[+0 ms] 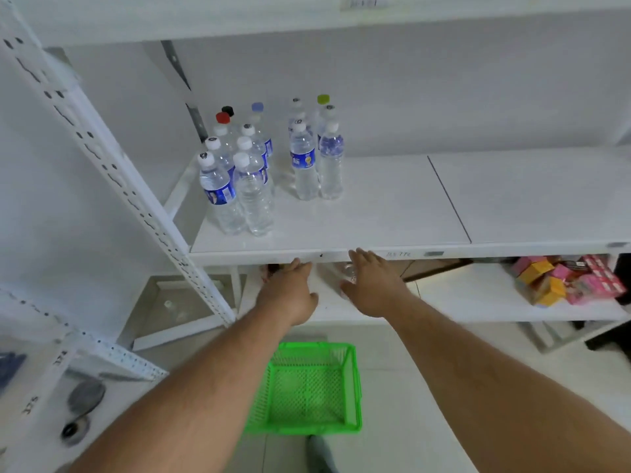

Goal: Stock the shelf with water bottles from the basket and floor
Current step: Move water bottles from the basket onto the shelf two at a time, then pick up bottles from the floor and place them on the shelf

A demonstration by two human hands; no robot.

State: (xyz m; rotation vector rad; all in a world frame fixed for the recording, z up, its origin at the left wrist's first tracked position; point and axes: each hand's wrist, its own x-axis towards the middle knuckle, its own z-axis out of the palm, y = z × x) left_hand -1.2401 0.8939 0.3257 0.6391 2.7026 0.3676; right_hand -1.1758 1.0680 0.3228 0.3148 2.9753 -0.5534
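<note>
Several clear water bottles [252, 172] stand upright in two clusters on the left part of the white middle shelf [392, 213]. A green plastic basket [307, 387] sits on the floor below, and I see nothing inside it. My left hand [290, 291] and my right hand [372, 285] both reach forward under the shelf's front edge, fingers stretched out. A clear bottle [348, 269] lies on the lower shelf just past my right fingers, partly hidden. A dark-topped item [273, 268] shows beyond my left fingertips. Neither hand holds anything.
Pink and orange boxes [563, 278] are piled on the lower shelf at right. A perforated white upright [112, 172] runs diagonally at left. Round metal objects [82, 404] lie on a side shelf at lower left. My foot [321, 452] shows behind the basket.
</note>
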